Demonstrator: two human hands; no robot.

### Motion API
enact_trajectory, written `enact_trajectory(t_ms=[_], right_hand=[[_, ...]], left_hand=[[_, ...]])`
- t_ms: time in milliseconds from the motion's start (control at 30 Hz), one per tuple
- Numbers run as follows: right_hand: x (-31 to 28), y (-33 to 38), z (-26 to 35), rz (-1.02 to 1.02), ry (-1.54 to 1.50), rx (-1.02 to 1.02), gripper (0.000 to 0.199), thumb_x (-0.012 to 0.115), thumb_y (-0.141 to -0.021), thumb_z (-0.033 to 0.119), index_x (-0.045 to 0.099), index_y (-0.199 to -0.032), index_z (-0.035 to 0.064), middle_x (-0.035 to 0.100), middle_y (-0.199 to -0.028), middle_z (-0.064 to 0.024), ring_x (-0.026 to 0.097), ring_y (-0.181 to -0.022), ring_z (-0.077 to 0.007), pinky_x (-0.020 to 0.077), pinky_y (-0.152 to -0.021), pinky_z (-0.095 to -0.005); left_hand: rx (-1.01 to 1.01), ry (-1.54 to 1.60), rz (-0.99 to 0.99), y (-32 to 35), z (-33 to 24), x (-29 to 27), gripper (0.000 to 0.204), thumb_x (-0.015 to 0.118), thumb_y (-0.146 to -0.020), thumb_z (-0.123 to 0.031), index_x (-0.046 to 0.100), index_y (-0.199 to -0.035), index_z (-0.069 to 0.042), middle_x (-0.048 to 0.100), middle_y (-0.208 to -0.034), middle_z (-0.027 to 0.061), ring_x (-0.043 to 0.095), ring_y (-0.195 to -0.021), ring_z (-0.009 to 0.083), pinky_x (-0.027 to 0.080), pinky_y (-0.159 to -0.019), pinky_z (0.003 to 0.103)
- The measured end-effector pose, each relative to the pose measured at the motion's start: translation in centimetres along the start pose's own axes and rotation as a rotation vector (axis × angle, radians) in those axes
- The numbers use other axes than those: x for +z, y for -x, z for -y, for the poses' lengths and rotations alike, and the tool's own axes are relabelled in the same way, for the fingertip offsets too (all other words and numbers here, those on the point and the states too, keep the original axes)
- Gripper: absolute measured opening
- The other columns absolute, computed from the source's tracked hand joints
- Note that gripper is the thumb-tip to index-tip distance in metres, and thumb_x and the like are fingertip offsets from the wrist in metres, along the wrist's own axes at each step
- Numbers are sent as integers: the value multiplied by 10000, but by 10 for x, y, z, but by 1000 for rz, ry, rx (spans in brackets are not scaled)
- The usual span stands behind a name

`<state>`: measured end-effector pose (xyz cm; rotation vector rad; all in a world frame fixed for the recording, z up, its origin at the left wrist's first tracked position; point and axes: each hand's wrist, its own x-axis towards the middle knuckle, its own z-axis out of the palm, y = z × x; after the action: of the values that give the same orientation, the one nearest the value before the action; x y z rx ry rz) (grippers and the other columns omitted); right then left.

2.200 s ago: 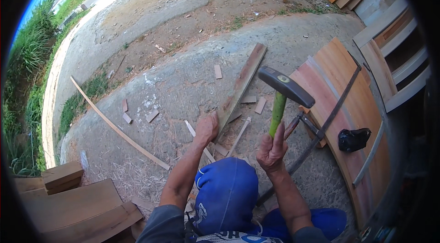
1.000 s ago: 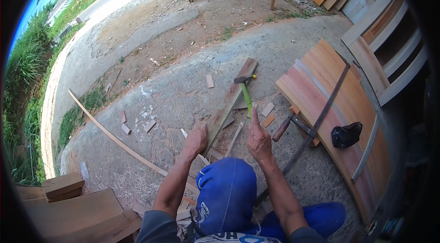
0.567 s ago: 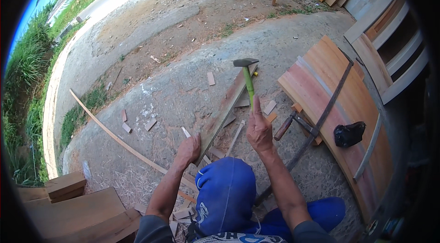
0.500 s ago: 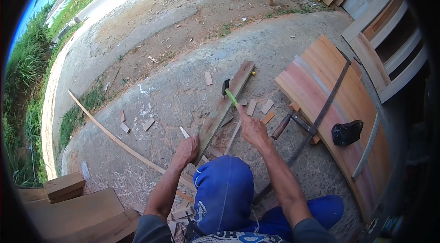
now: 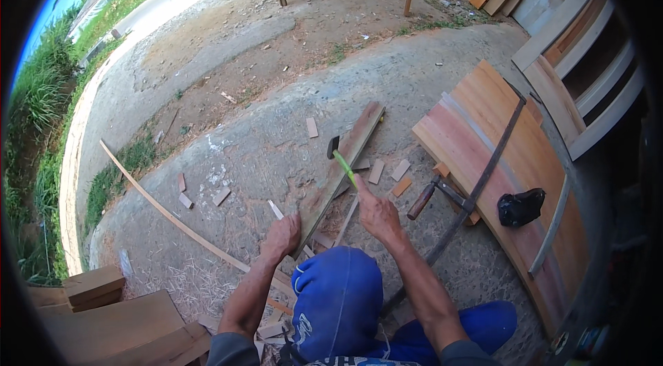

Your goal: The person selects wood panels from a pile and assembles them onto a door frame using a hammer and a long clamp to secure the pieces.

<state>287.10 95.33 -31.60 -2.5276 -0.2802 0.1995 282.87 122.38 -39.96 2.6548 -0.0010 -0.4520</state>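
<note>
Hammer (image 5: 340,159) down since 0.6 s ago: was raised, head now on the plank (image 5: 342,169) lying on the concrete. Right hand (image 5: 376,210) fisted round its green handle. Left hand (image 5: 283,236) pressed on the plank's near end, fingers curled; near end hidden behind blue knee (image 5: 338,304)

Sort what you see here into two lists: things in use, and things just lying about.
In use: hammer in the right hand; long plank steadied by the left hand.

Lying about: wood offcuts, thin curved strip, black pouch, stacked boards.
</note>
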Motion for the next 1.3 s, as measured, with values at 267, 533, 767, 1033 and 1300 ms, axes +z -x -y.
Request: enact_trajectory(t_ms=[267, 533, 767, 1033, 1300], right_hand=[[19, 18, -31, -115, -29, 49, 628, 513, -956, 92, 292, -1542, 126, 674, -980, -287, 672, -768, -448, 527, -668, -493], [-4, 13, -26, -210, -135, 100, 680, 493, -964, 112, 190, -1572, 151, 666, -939, -282, 663, -811, -441, 522, -729, -505], [-8, 9, -41, -148, -228, 260, 655, 495, -952, 97, 243, -1556, 131, 649, -1029, -312, 640, -939, -475, 496, -804, -512], [-3, -14, -39, -187, -238, 60, 622, 476, -991, 168, 219, -1555, 111, 660, -941, -327, 672, -857, -454, 521, -734, -514], [-10, -33, -52, -116, -242, 141, 543, 445, -1009, 180, 308, -1532, 133, 620, -1202, -287, 627, -1042, -462, 533, -831, -487]], left_hand=[[-8, -42, 74, 18, -20, -6, 509, 296, -1054, -302, 615, -919, 70, 650, -856, 307, 639, -826, 488, 510, -754, 570], [16, -53, 34, 34, -13, -30, 520, 260, -1064, -305, 601, -908, 54, 638, -844, 318, 626, -829, 491, 488, -770, 573], [83, -308, 162, 115, 55, -84, 343, 332, -1032, -232, 520, -1060, 53, 627, -817, 289, 624, -805, 468, 481, -733, 561], [83, -473, 266, 105, 54, -150, 296, 342, -1020, -214, 504, -976, 30, 626, -773, 267, 639, -765, 457, 506, -702, 541], [164, -421, 277, 83, 57, -165, 251, 364, -1001, -192, 469, -954, 32, 595, -745, 270, 620, -762, 449, 482, -689, 538]])
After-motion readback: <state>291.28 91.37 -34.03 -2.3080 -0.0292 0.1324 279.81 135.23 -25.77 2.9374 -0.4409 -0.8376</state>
